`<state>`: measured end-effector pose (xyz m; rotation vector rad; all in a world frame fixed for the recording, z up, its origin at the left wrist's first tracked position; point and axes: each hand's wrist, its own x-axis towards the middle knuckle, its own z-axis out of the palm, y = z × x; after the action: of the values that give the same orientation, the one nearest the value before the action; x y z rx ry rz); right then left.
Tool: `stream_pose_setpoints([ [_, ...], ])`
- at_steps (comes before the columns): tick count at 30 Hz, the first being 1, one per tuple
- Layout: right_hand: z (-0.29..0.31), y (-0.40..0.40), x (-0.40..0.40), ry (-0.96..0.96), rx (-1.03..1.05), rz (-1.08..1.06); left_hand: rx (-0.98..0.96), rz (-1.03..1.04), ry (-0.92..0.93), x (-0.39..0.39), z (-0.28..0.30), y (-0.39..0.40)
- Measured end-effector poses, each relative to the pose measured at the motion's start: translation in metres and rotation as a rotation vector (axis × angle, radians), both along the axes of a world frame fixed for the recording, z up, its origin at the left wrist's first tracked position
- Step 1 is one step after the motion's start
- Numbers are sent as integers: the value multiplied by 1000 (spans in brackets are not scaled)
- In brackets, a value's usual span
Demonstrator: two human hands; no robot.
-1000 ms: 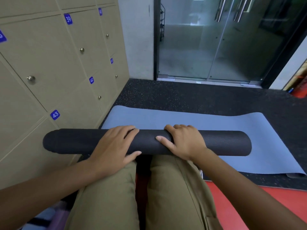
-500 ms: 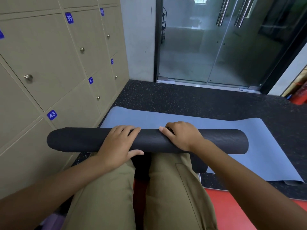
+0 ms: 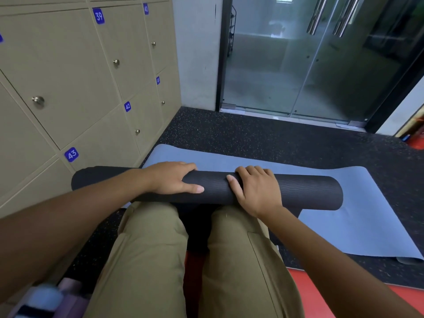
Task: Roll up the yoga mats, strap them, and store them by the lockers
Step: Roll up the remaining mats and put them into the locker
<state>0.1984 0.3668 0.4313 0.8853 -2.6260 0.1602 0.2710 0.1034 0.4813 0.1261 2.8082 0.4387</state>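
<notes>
Two mats lie right of the lockers [image 3: 68, 72]: one rolled black mat [image 3: 305, 191] atop one flat blue mat [image 3: 344, 226]. The left hand [image 3: 171, 177] and right hand [image 3: 257, 191] each curl their fingers over the black roll, gripping it side by side.

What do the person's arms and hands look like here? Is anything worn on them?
Both forearms are bare up to the frame edge: no sleeves show. The left hand and right hand wear no gloves, and no rings, watch or wristbands are visible. The fingernails are short and unpainted. Below the arms, khaki trousers cover the legs.
</notes>
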Motion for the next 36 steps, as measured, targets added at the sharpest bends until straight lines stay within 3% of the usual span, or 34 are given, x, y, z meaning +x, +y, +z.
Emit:
stream_pose_setpoints([
  [8,24,-21,-42,-360,116,9,-258,-40,524,17,-35,-6],
  [13,32,-36,-73,-671,180,-33,-410,-36,618,6,-58,-13],
  [19,24,-37,-95,-851,193,-27,-414,-28,503,-20,-56,-15],
  [24,24,-26,-100,-793,37,87,-417,-24,439,-37,-52,-23],
  [29,26,-9,-108,-474,292,182,-426,8,402,-58,-30,-26],
  [36,70,-8,-119,-299,237,115,-512,-16,439,-83,45,-16],
])
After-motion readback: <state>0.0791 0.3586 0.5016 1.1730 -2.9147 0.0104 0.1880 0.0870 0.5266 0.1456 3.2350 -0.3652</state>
